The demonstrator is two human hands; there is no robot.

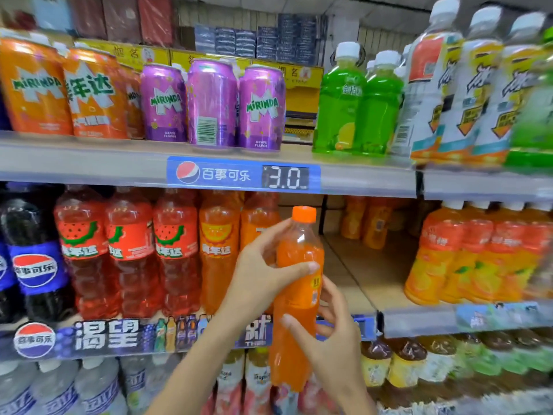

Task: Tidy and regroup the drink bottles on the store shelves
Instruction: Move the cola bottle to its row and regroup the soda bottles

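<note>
An orange soda bottle (296,298) with an orange cap is held upright in front of the middle shelf. My left hand (263,271) grips its upper body, thumb across the front. My right hand (332,333) wraps the lower half from the right side. Behind it on the middle shelf stand orange soda bottles (220,253) and red watermelon soda bottles (131,256). To the right of the held bottle is a bare gap on the shelf board (359,265).
The top shelf carries orange cans (59,88), purple cans (212,103), green bottles (359,106) and white-labelled bottles (449,91). Pepsi bottles (33,259) stand at the left, orange juice bottles (472,256) at the right. Tea and water bottles fill the lowest shelf (413,360).
</note>
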